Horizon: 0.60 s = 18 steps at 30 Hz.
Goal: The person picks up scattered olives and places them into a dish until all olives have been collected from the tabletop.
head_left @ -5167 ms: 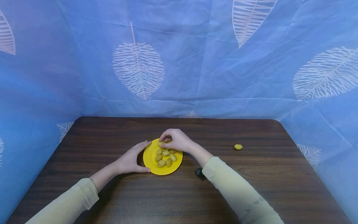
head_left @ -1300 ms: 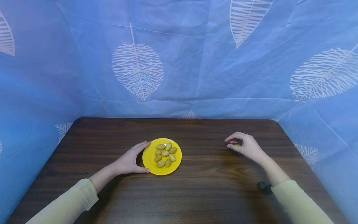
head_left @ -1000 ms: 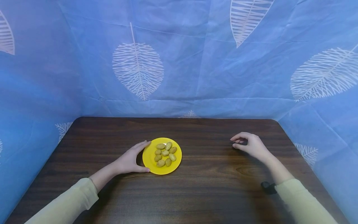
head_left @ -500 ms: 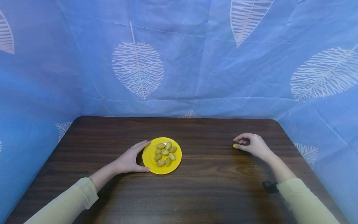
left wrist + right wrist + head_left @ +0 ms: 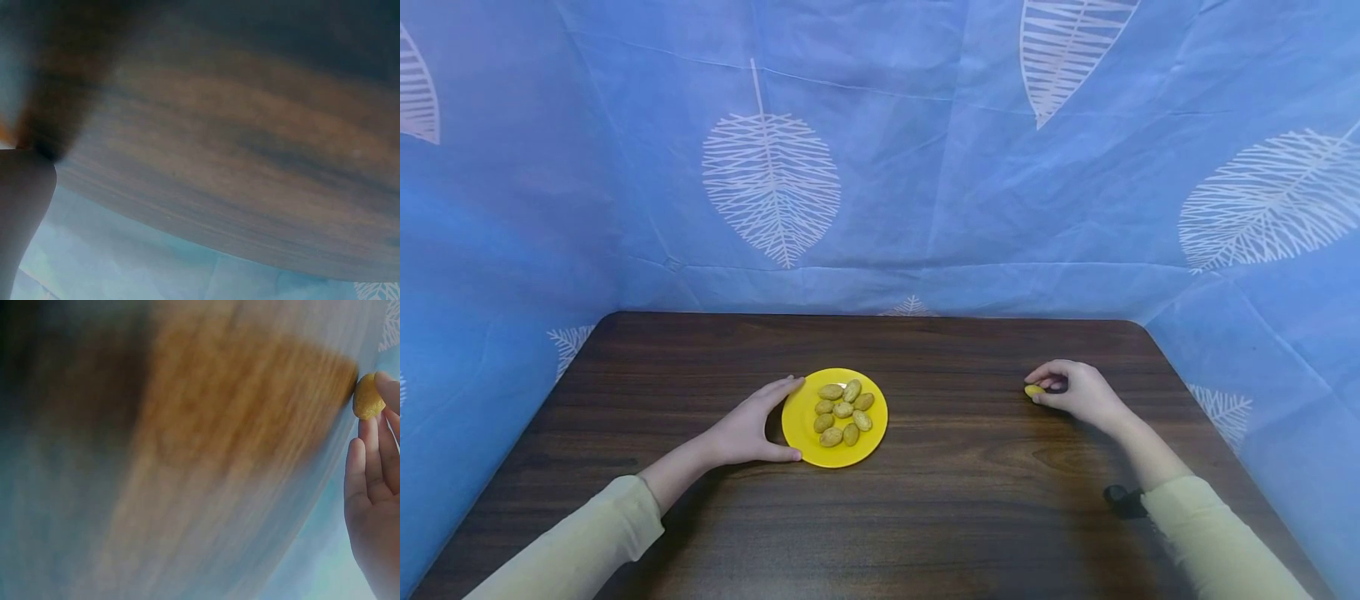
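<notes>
A yellow plate (image 5: 801, 415) lies left of the table's middle, with several small oval yellow-green fruits (image 5: 843, 409) on it. My left hand (image 5: 741, 429) rests at its left edge, fingers and thumb spread and touching the rim; in the left wrist view only a dark part of this hand (image 5: 24, 206) shows. Off to the right, my right hand (image 5: 1086, 393) pinches one wrinkled yellow oval fruit (image 5: 1033, 390) between thumb and fingers. The right wrist view has this fruit (image 5: 369, 397) at its right edge, the thumb against it and other fingers extended below.
Both hands are over a dark wood-grain table (image 5: 940, 467) with rounded far corners. A blue curtain (image 5: 910, 192) with white leaf prints hangs behind and around it. A small black device (image 5: 1123, 502) sits at the right wrist.
My right hand has gone from over the plate to the table's right side, where the lone fruit lay, and now holds it; the fruit shows more. My left hand stays at the plate.
</notes>
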### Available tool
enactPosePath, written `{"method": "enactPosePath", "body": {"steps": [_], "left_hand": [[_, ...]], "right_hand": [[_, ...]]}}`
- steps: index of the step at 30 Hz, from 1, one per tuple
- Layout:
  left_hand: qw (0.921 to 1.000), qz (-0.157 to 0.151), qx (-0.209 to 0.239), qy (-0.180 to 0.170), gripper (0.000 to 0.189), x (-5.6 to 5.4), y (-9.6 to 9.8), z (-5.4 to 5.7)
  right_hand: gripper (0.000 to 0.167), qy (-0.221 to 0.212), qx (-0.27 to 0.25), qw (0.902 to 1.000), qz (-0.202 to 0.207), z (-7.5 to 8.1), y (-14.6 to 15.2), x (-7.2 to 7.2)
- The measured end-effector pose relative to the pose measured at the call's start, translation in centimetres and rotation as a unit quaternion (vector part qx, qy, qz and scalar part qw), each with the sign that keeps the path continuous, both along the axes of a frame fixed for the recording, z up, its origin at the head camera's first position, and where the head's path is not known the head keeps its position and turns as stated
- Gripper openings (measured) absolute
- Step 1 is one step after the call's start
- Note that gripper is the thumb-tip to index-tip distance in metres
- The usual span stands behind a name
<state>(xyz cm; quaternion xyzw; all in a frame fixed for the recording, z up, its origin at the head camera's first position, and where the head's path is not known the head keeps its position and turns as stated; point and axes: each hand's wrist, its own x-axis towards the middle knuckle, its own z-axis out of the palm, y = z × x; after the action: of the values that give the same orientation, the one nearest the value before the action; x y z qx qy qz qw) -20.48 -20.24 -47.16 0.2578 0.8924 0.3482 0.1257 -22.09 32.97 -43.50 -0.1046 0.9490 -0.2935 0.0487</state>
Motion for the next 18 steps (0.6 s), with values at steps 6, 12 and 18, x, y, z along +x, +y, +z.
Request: {"method": "enactPosePath", "body": {"steps": [6,12,18], "left_hand": [[1.0,-0.002,0.003,0.001,0.108,0.09,0.02,0.1],[1.0,-0.003,0.005,0.002,0.108,0.19,0.07,0.26],[1.0,-0.004,0.002,0.007,0.108,0.17,0.04,0.21]], "right_hand": [[0.021,0.003,0.004,1.0,0.0,-0.04,0.08,-0.04],[0.019,0.002,0.004,1.0,-0.002,0.03,0.01,-0.03],[0.017,-0.002,0.007,1.0,-0.005,0.12,-0.29,-0.14]]}}
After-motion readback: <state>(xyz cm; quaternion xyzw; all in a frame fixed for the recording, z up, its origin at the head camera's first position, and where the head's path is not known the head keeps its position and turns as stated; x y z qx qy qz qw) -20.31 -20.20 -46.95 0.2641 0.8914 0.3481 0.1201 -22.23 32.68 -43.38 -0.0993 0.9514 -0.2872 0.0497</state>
